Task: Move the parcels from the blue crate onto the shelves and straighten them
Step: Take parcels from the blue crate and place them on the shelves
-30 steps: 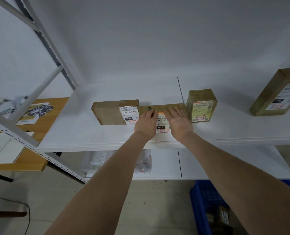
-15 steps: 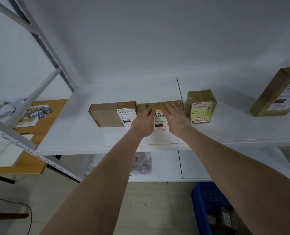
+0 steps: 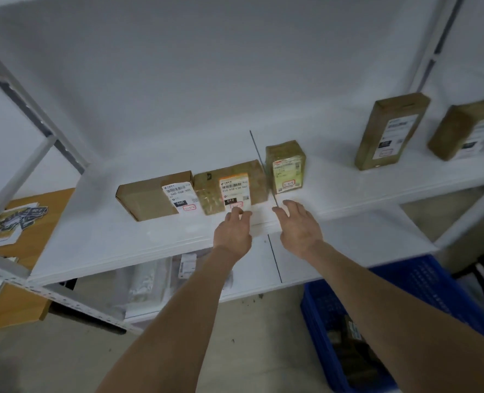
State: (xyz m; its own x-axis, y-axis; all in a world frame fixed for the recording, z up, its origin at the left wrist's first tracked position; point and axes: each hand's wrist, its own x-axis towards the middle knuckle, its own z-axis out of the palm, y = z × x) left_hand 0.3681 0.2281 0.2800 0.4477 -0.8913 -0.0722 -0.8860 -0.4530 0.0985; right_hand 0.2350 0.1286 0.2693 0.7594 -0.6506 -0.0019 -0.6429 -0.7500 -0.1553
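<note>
Three brown parcels stand in a row on the white shelf (image 3: 99, 239): a flat cardboard one (image 3: 147, 198) on the left, a taped middle parcel (image 3: 229, 187) touching it, and a small upright parcel (image 3: 286, 167) on the right. My left hand (image 3: 233, 232) hovers just in front of the middle parcel, fingers relaxed and holding nothing. Beside it, my right hand (image 3: 300, 225) is spread open over the shelf's front edge, also apart from the parcels. The blue crate (image 3: 422, 282) sits on the floor at lower right with brown parcels inside.
Two more upright parcels, one (image 3: 391, 131) and another (image 3: 466, 130), stand further right on the same shelf. A lower shelf (image 3: 348, 251) holds plastic-wrapped packages (image 3: 150, 282). A wooden table (image 3: 36, 222) with papers lies left, behind the rack's slanted steel brace (image 3: 31, 165).
Both hands have drawn back off the middle parcel toward the shelf's front edge. The parcel stays pushed back in line with its neighbours. The view has swung right and down.
</note>
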